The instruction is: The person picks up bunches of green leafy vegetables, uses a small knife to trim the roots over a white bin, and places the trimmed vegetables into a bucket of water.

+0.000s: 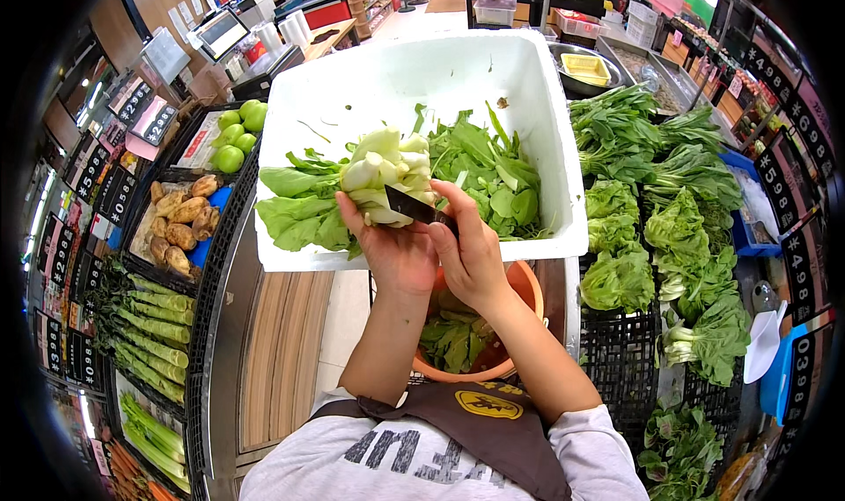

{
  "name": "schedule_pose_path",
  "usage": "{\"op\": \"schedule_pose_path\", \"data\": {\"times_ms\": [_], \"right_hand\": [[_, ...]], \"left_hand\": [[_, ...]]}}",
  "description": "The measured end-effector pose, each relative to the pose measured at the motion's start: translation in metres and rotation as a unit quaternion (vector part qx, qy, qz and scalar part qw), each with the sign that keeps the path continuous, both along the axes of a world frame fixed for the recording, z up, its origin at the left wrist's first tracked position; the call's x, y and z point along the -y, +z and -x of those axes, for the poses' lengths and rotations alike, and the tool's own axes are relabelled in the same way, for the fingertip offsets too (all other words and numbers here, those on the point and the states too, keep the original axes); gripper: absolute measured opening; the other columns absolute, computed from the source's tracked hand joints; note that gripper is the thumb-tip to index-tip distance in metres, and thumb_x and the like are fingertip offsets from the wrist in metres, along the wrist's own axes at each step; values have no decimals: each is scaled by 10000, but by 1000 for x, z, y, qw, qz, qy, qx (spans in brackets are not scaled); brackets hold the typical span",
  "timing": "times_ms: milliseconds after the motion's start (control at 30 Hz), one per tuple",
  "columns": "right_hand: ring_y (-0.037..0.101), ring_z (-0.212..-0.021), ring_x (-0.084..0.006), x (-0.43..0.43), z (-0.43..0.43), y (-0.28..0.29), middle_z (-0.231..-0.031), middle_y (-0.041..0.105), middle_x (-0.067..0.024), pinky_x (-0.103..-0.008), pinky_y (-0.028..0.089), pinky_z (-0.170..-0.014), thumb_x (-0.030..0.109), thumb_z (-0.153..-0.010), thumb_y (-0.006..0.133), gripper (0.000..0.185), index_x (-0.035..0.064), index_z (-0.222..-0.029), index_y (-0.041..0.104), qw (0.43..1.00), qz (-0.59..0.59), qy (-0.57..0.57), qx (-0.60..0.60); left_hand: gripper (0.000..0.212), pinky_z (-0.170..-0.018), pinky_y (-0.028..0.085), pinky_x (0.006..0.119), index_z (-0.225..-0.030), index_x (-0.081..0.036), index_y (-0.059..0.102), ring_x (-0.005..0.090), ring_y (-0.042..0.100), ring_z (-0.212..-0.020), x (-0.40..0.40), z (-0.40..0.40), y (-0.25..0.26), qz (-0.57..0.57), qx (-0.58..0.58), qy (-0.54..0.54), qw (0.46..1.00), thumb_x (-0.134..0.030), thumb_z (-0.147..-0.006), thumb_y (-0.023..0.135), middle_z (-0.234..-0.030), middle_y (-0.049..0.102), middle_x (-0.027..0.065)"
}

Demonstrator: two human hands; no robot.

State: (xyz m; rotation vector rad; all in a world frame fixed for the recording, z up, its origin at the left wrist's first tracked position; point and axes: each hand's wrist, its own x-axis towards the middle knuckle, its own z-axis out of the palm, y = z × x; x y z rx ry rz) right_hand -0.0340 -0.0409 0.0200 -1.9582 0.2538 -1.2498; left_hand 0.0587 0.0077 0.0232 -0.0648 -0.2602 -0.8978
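Note:
My left hand (396,253) holds a bunch of bok choy (383,174) from below, its pale stem bases turned to the right and its green leaves to the left. In my right hand (472,250) is a knife, its dark blade (410,205) lying against the pale stems. Both hands are over the near edge of a white foam box (422,59). Loose green leaves (505,178) lie in the box, right of the bunch. Part of my left fingers is hidden behind the vegetable.
Below my hands stands an orange bucket (528,283) with leaves inside. Leafy greens and lettuce (617,277) lie on black crates to the right. At the left are crates with green fruit (231,158), brown root vegetables (179,234) and green stalks (155,316).

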Motion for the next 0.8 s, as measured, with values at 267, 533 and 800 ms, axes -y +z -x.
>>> {"op": "schedule_pose_path", "data": {"times_ms": [267, 533, 800], "right_hand": [[572, -627, -278, -1, -16, -5, -783, 568, -167, -331, 437, -548, 114, -863, 520, 325, 45, -1168, 431, 997, -54, -15, 43], [435, -686, -65, 11, -38, -11, -757, 498, -13, -189, 373, -619, 69, -918, 424, 226, 39, -1138, 381, 976, -142, 87, 140], [479, -738, -59, 16, -45, -15, -809, 525, -32, -197, 421, -665, 107, -925, 437, 147, 55, -1052, 387, 959, -213, 119, 145]], "left_hand": [[475, -854, 459, 361, -1164, -102, 500, 222, 537, -999, 9, 4, 7, -86, -24, 99, 991, -456, -846, 505, -1123, 553, 70], [486, -817, 473, 318, -1111, -109, 503, 167, 543, -948, 18, 0, 11, -137, -3, 121, 983, -500, -823, 523, -1067, 553, 19], [486, -789, 479, 317, -1101, -121, 499, 167, 542, -920, 24, -1, 13, -153, -18, 132, 979, -512, -812, 530, -1041, 548, 17]]}}
